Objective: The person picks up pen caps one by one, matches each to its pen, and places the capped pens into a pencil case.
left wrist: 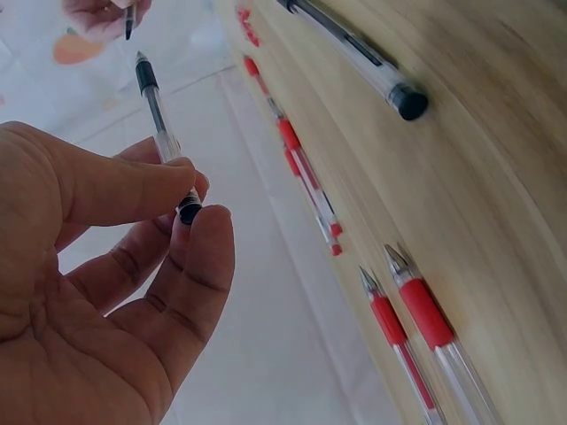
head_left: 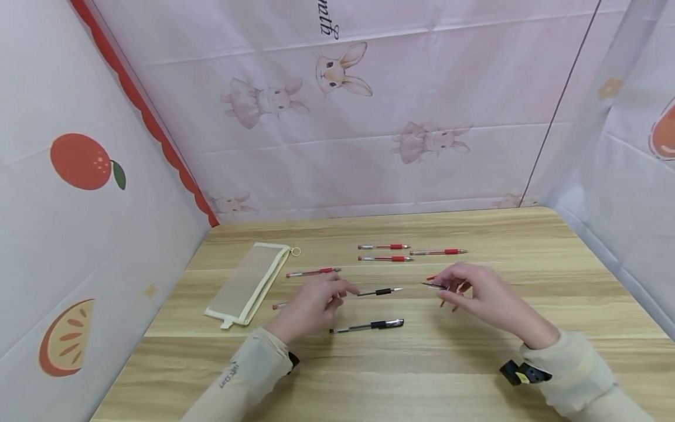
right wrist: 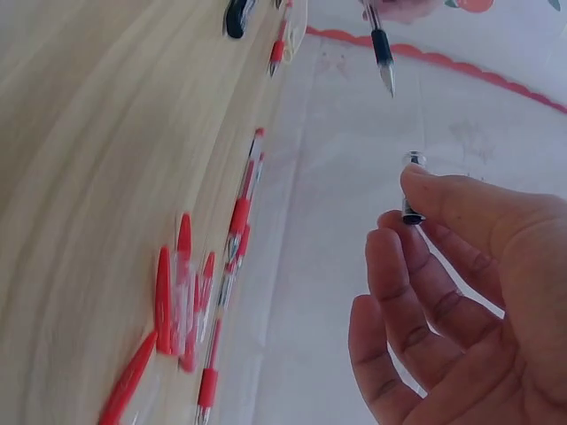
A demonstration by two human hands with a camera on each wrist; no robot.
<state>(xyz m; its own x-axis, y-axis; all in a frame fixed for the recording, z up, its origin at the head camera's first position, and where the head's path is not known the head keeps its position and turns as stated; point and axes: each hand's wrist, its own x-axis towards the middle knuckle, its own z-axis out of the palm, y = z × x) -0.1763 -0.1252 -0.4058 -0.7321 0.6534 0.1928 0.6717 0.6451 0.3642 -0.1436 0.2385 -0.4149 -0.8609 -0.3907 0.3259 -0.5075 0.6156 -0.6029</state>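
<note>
Between thumb and fingertips, my left hand [head_left: 312, 302] pinches the back end of an uncapped black gel pen [head_left: 381, 292], its bare tip pointing right. My right hand [head_left: 482, 296] holds a small pen cap [right wrist: 413, 188], clear with a black end, between thumb and forefinger. In the head view a gap separates the cap from the pen tip. A capped black gel pen [head_left: 366, 326] lies on the table just in front of the held pen. Several loose red pen caps [right wrist: 184, 310] lie beneath my right hand, partly hidden by it in the head view.
Uncapped red gel pens lie about the wooden table [head_left: 401, 381]: a group [head_left: 386, 258] at the back and two by my left hand, one [head_left: 313, 272] behind it. A cream zip pouch [head_left: 237, 281] lies at the left. Printed cloth walls [head_left: 337, 176] enclose the table.
</note>
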